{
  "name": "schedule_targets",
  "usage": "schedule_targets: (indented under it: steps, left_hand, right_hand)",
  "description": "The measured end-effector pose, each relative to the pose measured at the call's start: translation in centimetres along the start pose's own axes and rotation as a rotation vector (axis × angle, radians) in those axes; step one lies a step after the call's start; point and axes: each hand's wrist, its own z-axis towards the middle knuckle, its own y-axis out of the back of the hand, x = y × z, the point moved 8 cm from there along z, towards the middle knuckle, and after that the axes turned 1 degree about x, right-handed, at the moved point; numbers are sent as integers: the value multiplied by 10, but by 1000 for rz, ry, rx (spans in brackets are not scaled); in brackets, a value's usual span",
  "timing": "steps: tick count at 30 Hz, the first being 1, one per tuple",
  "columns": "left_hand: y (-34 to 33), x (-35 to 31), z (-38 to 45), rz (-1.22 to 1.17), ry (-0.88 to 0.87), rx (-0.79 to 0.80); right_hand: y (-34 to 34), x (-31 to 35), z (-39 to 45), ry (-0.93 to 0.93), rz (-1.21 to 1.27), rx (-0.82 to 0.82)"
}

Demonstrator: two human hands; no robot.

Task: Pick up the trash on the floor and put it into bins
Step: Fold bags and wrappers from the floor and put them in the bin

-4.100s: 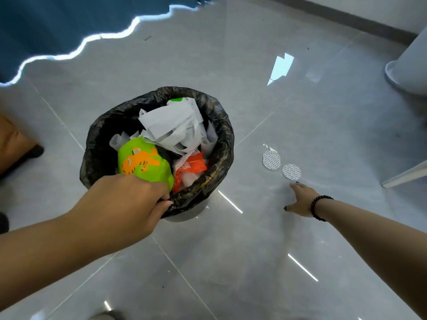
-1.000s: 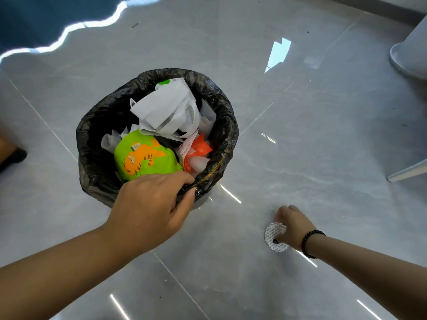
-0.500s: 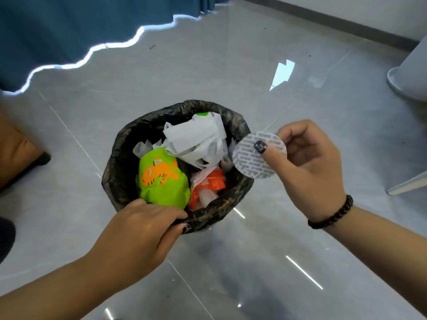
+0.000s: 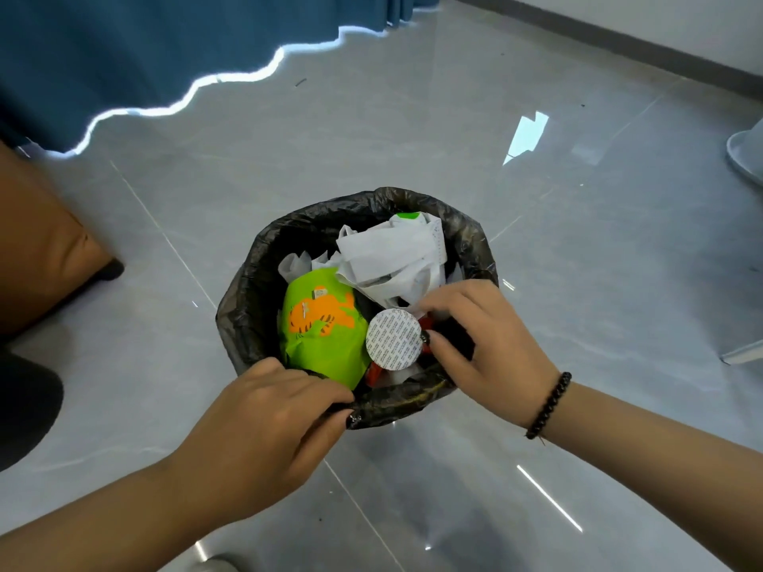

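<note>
A bin lined with a black bag stands on the grey tiled floor, filled near its top. Inside lie a green wrapper with an orange cartoon cat, crumpled white paper and a red wrapper. My left hand grips the near rim of the bag. My right hand, with a black bead bracelet on its wrist, is over the bin's right side. It pinches a round white foil disc by its right edge, just above the trash.
A blue curtain hangs at the back left, above a strip of bright light on the floor. A brown piece of furniture stands at the left. A white rounded base and a white leg are at the right edge.
My right hand picked the disc off the floor, lifted it beside the bin, and has now brought it down over the trash inside. My left hand kept its grip on the rim.
</note>
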Motion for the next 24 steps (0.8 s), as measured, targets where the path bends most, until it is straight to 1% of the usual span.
schedule_targets:
  steps: [2,4,6,8,10,14,16,18,19,21,23,24]
  left_hand:
    - [7,4,-2,-45,31,-10]
    - [11,7,-5,-84,63,-27]
    - [13,12,-9,-121,113,-49]
    - [13,17,-12,-153,171,-72]
    - [11,20,-13,-160,201,-78]
    - [8,21,-13,-153,217,-51]
    - [6,22,-14,-157,224,-25]
    - [7,23,-18,-180,244,-19]
    - [9,25,-22,-227,282,-32]
    - [13,33,-31,-422,416,-80]
    - [16,50,-47,-630,604,-149]
    - [18,63,-58,-689,713,-204]
  right_hand:
    - [3,0,-3,11,-31,-28]
    - [0,4,-4,36,-105,11]
    - [-12,9,-7,68,-189,155]
    - [-24,13,-9,59,-256,299]
    - [-30,23,-9,76,-314,384]
    - [-46,36,-4,32,-329,650]
    - [-51,45,-5,93,-337,674]
    - [-50,47,-9,115,-284,637]
    - [-43,48,-7,120,-220,552]
    - [-16,44,-6,90,-103,269]
    - [13,25,-9,-61,-1,-18]
    - [25,14,-13,-182,41,-131]
